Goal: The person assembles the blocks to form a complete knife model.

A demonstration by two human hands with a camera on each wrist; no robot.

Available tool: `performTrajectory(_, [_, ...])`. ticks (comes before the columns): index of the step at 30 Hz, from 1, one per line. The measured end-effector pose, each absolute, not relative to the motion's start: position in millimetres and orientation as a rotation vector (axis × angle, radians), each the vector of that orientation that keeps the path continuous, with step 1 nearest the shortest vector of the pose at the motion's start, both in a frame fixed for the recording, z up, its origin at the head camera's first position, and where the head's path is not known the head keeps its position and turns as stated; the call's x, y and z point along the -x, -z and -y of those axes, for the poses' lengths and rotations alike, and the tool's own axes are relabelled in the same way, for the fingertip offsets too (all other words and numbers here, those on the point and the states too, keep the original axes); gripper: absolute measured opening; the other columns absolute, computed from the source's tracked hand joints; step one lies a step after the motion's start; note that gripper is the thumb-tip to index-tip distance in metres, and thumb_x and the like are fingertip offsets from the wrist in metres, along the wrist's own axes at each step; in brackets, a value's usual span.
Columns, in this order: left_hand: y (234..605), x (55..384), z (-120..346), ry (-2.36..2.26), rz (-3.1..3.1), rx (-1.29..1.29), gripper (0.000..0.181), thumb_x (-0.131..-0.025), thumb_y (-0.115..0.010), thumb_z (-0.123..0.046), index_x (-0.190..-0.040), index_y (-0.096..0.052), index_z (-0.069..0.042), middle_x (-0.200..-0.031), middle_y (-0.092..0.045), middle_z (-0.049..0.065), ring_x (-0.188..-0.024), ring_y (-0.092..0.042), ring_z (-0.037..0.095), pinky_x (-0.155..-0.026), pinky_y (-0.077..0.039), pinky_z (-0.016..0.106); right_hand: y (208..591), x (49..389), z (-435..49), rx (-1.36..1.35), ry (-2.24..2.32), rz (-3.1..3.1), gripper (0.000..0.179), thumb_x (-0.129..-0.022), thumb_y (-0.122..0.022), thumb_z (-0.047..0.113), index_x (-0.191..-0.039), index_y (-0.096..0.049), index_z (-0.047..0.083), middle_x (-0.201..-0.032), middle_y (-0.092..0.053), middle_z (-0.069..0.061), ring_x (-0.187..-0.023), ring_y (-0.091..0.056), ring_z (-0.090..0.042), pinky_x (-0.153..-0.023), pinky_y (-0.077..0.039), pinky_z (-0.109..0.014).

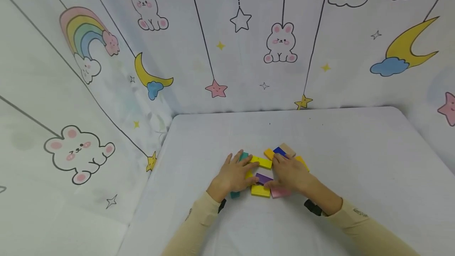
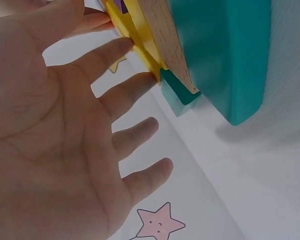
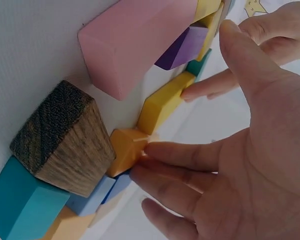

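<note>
Wooden blocks lie close together on a white cloth. My left hand (image 1: pixel 232 174) is over their left side, fingers spread and straight. In the left wrist view its fingertips meet the edge of a yellow block (image 2: pixel 149 61), with a teal block (image 2: pixel 227 55) beside it. My right hand (image 1: pixel 289 173) reaches over the right side, fingers extended. Its fingertips touch an orange block (image 3: pixel 127 150) in the right wrist view. Between the hands are a purple block (image 1: pixel 264 179) and a long yellow block (image 1: pixel 262 162). A pink block (image 1: pixel 281 192) lies below the right hand.
A blue block (image 1: pixel 279 151) and a tan block (image 1: pixel 288 149) lie at the far side of the group. A dark brown block (image 3: pixel 70 140) stands near a teal one (image 3: pixel 25 200). Behind the table (image 1: pixel 355 137) hangs a cartoon-printed cloth (image 1: pixel 249 66).
</note>
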State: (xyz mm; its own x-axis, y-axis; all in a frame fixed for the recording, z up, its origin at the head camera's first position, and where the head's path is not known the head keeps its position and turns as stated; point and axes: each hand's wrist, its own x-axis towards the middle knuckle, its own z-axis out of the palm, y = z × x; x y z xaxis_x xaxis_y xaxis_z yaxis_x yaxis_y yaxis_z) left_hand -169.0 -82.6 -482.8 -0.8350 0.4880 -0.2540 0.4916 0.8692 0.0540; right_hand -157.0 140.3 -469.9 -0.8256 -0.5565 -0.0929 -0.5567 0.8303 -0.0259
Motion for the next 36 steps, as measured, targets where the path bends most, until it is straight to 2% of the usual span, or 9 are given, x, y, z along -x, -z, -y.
performTrajectory(5, [482,170,81,0.058,-2.81,-0.718,0.065,-0.105,-0.046,-0.062,-0.161,-0.042,-0.028,-0.17,-0.031,0.004,-0.159,-0.019,0.03,-0.127,-0.019,0.055,471,157,-139,0.91,0.023,-2.952,0.089,-0.089,-0.074,0.064,-0.141,-0.055,-0.006,-0.133,-0.062,-0.02,-0.126,-0.059,-0.036,-0.111,-0.047,-0.054])
performTrajectory(10, [483,171,80,0.058,-2.812,-0.68,0.071,-0.104,-0.047,-0.064,-0.162,-0.041,-0.021,-0.169,-0.032,0.013,-0.158,-0.025,0.028,-0.128,-0.02,0.051,475,160,-139,0.91,-0.043,-3.002,0.081,-0.087,-0.076,0.065,-0.129,-0.064,-0.004,-0.116,-0.063,-0.014,-0.113,-0.059,-0.03,-0.106,-0.05,-0.048])
performTrajectory(13, [483,172,80,0.05,-2.814,-0.665,0.073,-0.104,-0.047,-0.065,-0.161,-0.042,-0.021,-0.168,-0.033,0.015,-0.156,-0.028,0.029,-0.127,-0.024,0.05,476,162,-139,0.888,-0.059,-3.003,0.081,-0.087,-0.074,0.067,-0.128,-0.066,-0.002,-0.119,-0.065,-0.014,-0.116,-0.06,-0.031,-0.113,-0.043,-0.056])
performTrajectory(16, [481,172,79,0.041,-2.812,-0.646,0.073,-0.103,-0.047,-0.065,-0.161,-0.042,-0.02,-0.168,-0.032,0.016,-0.155,-0.03,0.03,-0.126,-0.027,0.05,475,163,-140,0.853,-0.05,-2.984,0.081,-0.087,-0.073,0.067,-0.131,-0.065,-0.001,-0.131,-0.066,-0.017,-0.127,-0.059,-0.035,-0.119,-0.031,-0.066])
performTrajectory(19, [479,172,78,0.036,-2.81,-0.62,0.074,-0.103,-0.049,-0.066,-0.16,-0.043,-0.02,-0.168,-0.032,0.017,-0.154,-0.033,0.031,-0.124,-0.031,0.05,474,164,-139,0.828,-0.044,-2.962,0.083,-0.088,-0.072,0.067,-0.134,-0.064,-0.001,-0.14,-0.063,-0.02,-0.133,-0.057,-0.036,-0.12,-0.026,-0.067])
performTrajectory(25, [478,174,78,0.036,-2.799,-0.577,0.075,-0.102,-0.05,-0.067,-0.16,-0.044,-0.019,-0.167,-0.033,0.018,-0.153,-0.035,0.032,-0.124,-0.032,0.049,476,162,-132,0.781,-0.059,-2.916,0.09,-0.088,-0.072,0.069,-0.133,-0.063,-0.009,-0.139,-0.063,-0.022,-0.131,-0.059,-0.036,-0.116,-0.041,-0.055])
performTrajectory(30, [476,175,80,0.042,-2.802,-0.552,0.076,-0.101,-0.051,-0.067,-0.158,-0.046,-0.017,-0.166,-0.035,0.019,-0.151,-0.036,0.033,-0.123,-0.033,0.05,476,160,-124,0.757,-0.044,-2.909,0.086,-0.085,-0.074,0.07,-0.116,-0.069,-0.01,-0.127,-0.062,-0.021,-0.114,-0.063,-0.034,-0.105,-0.053,-0.048])
performTrajectory(33, [476,176,82,0.026,-2.801,-0.523,0.075,-0.101,-0.053,-0.066,-0.158,-0.048,-0.017,-0.165,-0.036,0.019,-0.15,-0.037,0.033,-0.122,-0.034,0.051,478,159,-121,0.816,-0.053,-2.917,0.084,-0.087,-0.074,0.067,-0.116,-0.068,-0.011,-0.126,-0.061,-0.022,-0.116,-0.063,-0.035,-0.107,-0.052,-0.046])
performTrajectory(36, [476,177,84,0.024,-2.809,-0.501,0.076,-0.101,-0.053,-0.067,-0.157,-0.048,-0.015,-0.164,-0.037,0.02,-0.149,-0.038,0.033,-0.121,-0.036,0.051,479,159,-118,0.877,-0.046,-2.937,0.087,-0.087,-0.075,0.066,-0.125,-0.062,-0.012,-0.122,-0.061,-0.023,-0.118,-0.061,-0.035,-0.109,-0.05,-0.047])
